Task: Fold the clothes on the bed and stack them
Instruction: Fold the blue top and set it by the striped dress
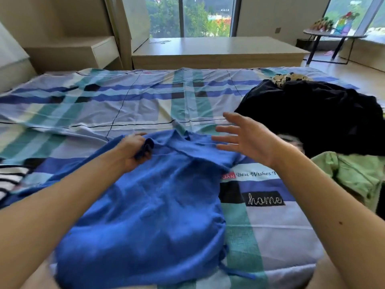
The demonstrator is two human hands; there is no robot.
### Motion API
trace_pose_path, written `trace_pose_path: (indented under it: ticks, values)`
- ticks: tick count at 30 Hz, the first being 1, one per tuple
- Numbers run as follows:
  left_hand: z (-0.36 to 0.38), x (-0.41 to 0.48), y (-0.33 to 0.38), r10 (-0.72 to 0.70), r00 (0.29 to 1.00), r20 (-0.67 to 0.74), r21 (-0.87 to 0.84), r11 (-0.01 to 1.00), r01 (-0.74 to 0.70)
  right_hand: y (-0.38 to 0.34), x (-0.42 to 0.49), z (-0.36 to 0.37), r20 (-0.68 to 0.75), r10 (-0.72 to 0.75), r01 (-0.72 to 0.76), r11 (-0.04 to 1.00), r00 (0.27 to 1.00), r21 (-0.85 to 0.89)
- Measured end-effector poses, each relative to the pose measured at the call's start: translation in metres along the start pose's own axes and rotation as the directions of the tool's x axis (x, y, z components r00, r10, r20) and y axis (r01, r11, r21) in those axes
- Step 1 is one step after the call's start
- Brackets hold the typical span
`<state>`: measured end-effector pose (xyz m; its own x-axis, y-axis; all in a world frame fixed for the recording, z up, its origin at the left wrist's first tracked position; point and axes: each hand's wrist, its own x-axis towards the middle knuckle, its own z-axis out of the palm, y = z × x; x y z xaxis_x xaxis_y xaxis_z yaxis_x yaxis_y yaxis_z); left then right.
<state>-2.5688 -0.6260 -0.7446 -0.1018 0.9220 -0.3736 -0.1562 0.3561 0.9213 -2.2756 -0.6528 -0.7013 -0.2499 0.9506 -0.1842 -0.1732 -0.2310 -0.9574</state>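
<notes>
Left hand [133, 151] is curled tight, gripping a bunch of blue cloth at the shoulder of the blue shirt [145, 205]. Right hand [250, 140] is wide open, fingers spread, hovering just over the shirt's far edge near the collar, and whether it touches the cloth is hard to tell. The shirt lies spread on the bed [145, 97], across the checked sheet, its body running toward the near edge. To the right, a black garment [312, 113] sits in a rumpled heap, with a green garment [354, 176] just in front of it. At the far left edge, a black-and-white striped piece [10, 180] peeks into view. Beyond the bed, a window [198, 17] shows green trees.
</notes>
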Motion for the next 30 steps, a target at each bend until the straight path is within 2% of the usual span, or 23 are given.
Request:
trace_pose_path:
  ticks: [1,3,5,7,9,10,13,14,16,18,20,22,24,27,28,30]
  values:
    - [-0.021,0.006,-0.008,-0.033,0.997,-0.076,0.05,0.998,0.037,0.007,0.007,0.001,-0.053,0.016,-0.026,0.98,0.998,-0.196]
    - [-0.053,0.009,-0.024,-0.086,0.979,-0.185,0.218,0.968,0.127,0.025,0.02,-0.004,-0.132,0.025,-0.091,0.844,0.991,-0.529]
    - [-0.071,0.01,-0.03,-0.081,0.96,-0.267,0.411,0.892,0.189,0.041,0.029,-0.011,-0.145,0.018,-0.118,0.682,0.989,-0.722]
    - [-0.076,0.012,-0.026,-0.002,0.966,-0.259,0.616,0.77,0.167,0.05,0.034,-0.014,-0.131,0.02,-0.121,0.541,0.991,-0.833]
    - [-0.074,0.009,-0.022,0.092,0.984,-0.151,0.841,0.536,0.078,0.058,0.039,-0.018,-0.135,0.019,-0.129,0.455,0.991,-0.881]
    - [-0.07,0.005,-0.024,0.105,0.989,-0.104,0.924,0.377,0.057,0.06,0.042,-0.021,-0.143,0.021,-0.137,0.436,0.99,-0.89]
    - [-0.055,0.001,-0.039,0.138,0.99,-0.029,0.997,-0.063,0.038,0.068,0.051,-0.023,-0.161,0.0,-0.151,0.344,0.987,-0.927]
    - [-0.05,0.002,-0.043,0.161,0.987,0.008,0.988,-0.155,0.017,0.07,0.054,-0.023,-0.172,-0.019,-0.157,0.325,0.985,-0.933]
    - [-0.043,0.005,-0.044,0.235,0.969,0.074,0.963,-0.269,-0.008,0.074,0.058,-0.02,-0.214,-0.037,-0.189,0.334,0.976,-0.923]
    - [-0.04,0.009,-0.041,0.291,0.952,0.097,0.936,-0.353,0.013,0.076,0.063,-0.019,-0.278,-0.066,-0.229,0.401,0.958,-0.887]
    - [-0.039,0.01,-0.041,0.303,0.946,0.112,0.919,-0.394,0.017,0.086,0.077,-0.029,-0.35,-0.091,-0.251,0.535,0.932,-0.807]
    - [-0.04,0.01,-0.042,0.281,0.952,0.124,0.926,-0.376,-0.009,0.098,0.092,-0.044,-0.39,-0.081,-0.251,0.643,0.917,-0.723]
    - [-0.041,0.009,-0.043,0.256,0.959,0.125,0.942,-0.335,-0.033,0.103,0.096,-0.046,-0.407,-0.059,-0.259,0.687,0.912,-0.679]
    - [-0.044,0.009,-0.038,0.326,0.937,0.127,0.957,-0.287,-0.03,0.095,0.088,-0.03,-0.411,-0.062,-0.254,0.7,0.909,-0.667]
    - [-0.049,0.012,-0.034,0.373,0.921,0.108,0.977,-0.214,-0.028,0.092,0.087,-0.028,-0.418,-0.07,-0.251,0.706,0.906,-0.662]
    - [-0.063,0.021,-0.025,0.435,0.9,0.019,0.994,0.091,-0.065,0.084,0.084,-0.029,-0.423,-0.105,-0.228,0.713,0.9,-0.663]
